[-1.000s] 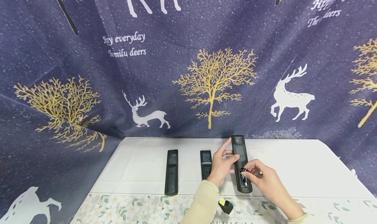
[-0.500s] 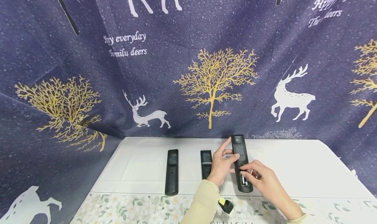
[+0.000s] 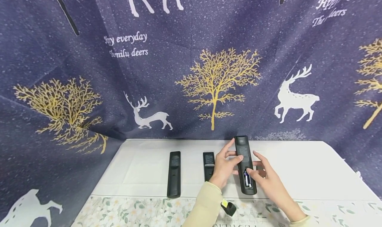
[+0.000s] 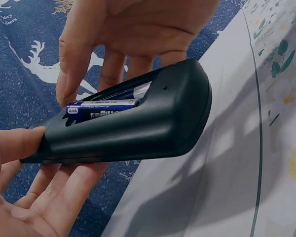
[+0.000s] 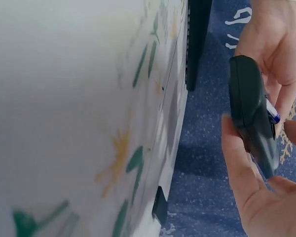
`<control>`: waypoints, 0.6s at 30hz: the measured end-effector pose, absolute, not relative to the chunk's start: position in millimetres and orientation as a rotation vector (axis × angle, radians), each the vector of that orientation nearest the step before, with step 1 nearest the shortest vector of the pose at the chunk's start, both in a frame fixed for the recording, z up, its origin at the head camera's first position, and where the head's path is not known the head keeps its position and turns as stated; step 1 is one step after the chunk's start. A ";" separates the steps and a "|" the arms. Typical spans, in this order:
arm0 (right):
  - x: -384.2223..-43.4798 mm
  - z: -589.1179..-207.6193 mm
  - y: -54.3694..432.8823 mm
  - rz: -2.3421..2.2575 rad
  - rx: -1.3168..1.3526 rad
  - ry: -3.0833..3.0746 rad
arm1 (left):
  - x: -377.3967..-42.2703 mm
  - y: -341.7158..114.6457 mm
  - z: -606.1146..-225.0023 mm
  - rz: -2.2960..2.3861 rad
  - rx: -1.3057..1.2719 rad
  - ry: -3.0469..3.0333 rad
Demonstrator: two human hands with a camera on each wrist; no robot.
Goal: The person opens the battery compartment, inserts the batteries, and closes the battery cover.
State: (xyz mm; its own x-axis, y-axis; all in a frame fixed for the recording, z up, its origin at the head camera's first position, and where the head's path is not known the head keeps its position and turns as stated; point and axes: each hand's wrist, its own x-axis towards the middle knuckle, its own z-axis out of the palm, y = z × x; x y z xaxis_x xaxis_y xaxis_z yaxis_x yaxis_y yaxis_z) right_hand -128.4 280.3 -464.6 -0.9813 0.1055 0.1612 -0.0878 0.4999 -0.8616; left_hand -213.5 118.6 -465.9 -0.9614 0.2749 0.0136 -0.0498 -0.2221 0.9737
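Note:
In the head view, a black remote control [image 3: 243, 150] is held with its back toward me, its battery compartment uncovered. My left hand [image 3: 225, 167] grips its left side, thumb across the back and fingers beneath. Two blue-and-silver AAA batteries [image 4: 106, 104] lie side by side in the compartment; the nearer one's marked end shows above the compartment edge in the left wrist view. The right hand [image 3: 267, 175] is at the remote's right side, thumb at that battery end and other fingers [image 5: 237, 153] against the remote's underside.
Two more black remotes lie face down to the left, one apart [image 3: 174, 174] and one [image 3: 209, 159] partly hidden by my left hand. A small black piece with a yellow patch [image 3: 229, 208] sits on the flowered cloth [image 3: 134, 210]. A dark blue patterned curtain [image 3: 167, 81] hangs behind the table.
The right fingertips have let go of the battery, which has gone down into the compartment. The right fingers have spread to the remote's side, with the thumb staying over the batteries.

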 end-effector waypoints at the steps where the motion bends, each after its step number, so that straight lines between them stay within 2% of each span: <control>1: -128.5 -464.9 279.6 1.505 -0.012 -2.550 | -213.3 118.5 -465.9 2.286 0.272 1.814; 18: -129.3 -466.0 276.5 1.586 0.025 -2.515 | -213.9 120.7 -466.0 2.279 0.276 1.831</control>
State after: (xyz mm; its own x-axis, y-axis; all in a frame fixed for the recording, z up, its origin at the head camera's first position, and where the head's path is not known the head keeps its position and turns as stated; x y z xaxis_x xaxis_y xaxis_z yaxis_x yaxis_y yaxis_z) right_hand -129.3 276.5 -466.0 -0.9857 0.0753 0.1505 -0.1033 0.4348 -0.8946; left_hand -213.9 120.7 -466.0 -0.9615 0.2741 0.0175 -0.0421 -0.2098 0.9768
